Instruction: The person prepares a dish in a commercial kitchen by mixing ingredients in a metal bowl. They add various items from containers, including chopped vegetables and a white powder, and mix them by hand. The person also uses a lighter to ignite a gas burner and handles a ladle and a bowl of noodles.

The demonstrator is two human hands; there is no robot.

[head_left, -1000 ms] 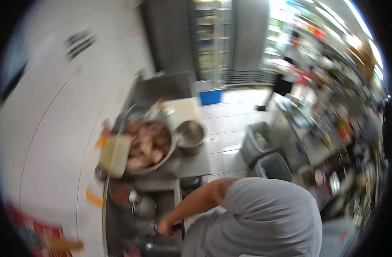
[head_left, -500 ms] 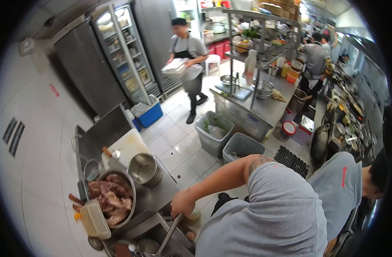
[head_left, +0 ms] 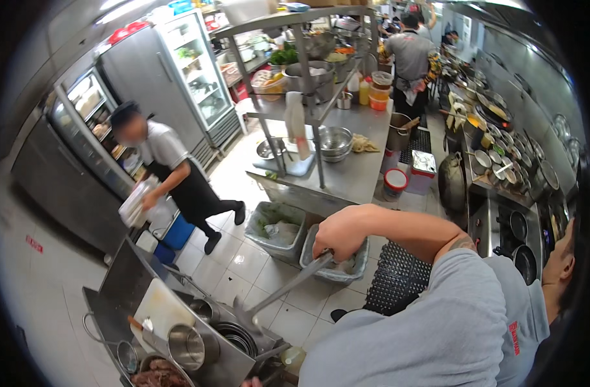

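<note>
My right hand (head_left: 338,235) is closed around the grey handle of a long metal wok spatula (head_left: 285,289), raised at the near side of the steel sink counter. Its flared end hangs beside a stack of round metal bowls (head_left: 235,338). Only the fingertips of my left hand (head_left: 251,382) seem to show at the lower edge; what they hold is hidden. On the counter stand a deep steel pot (head_left: 190,345), a cleaver (head_left: 151,338) with a wooden handle, a white cutting board (head_left: 159,309) and a bowl of dark meat (head_left: 158,375), partly cut off.
A co-worker in a grey shirt (head_left: 524,309) stands very close at my right. Another person (head_left: 172,171) walks past the fridges carrying a white stack. Two lined bins (head_left: 275,232) stand ahead, beside a steel prep table (head_left: 353,177). A black rubber mat (head_left: 398,274) lies on the tiles.
My right hand has lifted the wok spatula up and to the right. The view has swung rightward and up. The walking person has come nearer, toward the left.
</note>
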